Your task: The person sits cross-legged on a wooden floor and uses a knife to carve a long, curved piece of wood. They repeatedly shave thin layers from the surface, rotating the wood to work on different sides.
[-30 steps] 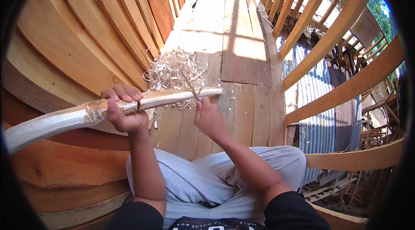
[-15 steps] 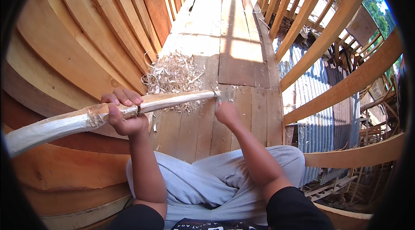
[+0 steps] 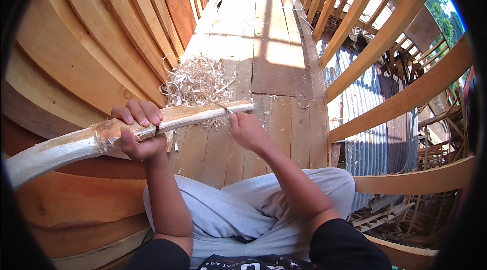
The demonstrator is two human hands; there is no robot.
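A long, curved wooden pole, pale and partly stripped, reaches in from the left and tapers toward the middle. My left hand wraps round it, thumb below and fingers over the top. A small dark band shows between those fingers and the thumb; I cannot tell what it is. My right hand is closed against the pole close to its thin end. From its fingertips a thin, blade-like tool crosses the wood, mostly hidden. Frayed fibres stick up on the pole left of my left hand.
Curled wood shavings lie heaped on the plank floor beyond the pole. Curved timber ribs line a plank wall on the left. Open ribs stand on the right, with corrugated sheets below. My crossed legs are close in front.
My right hand has slid left along the pole, away from its tip, with the thin tool. My left hand keeps its hold. The view has shifted slightly.
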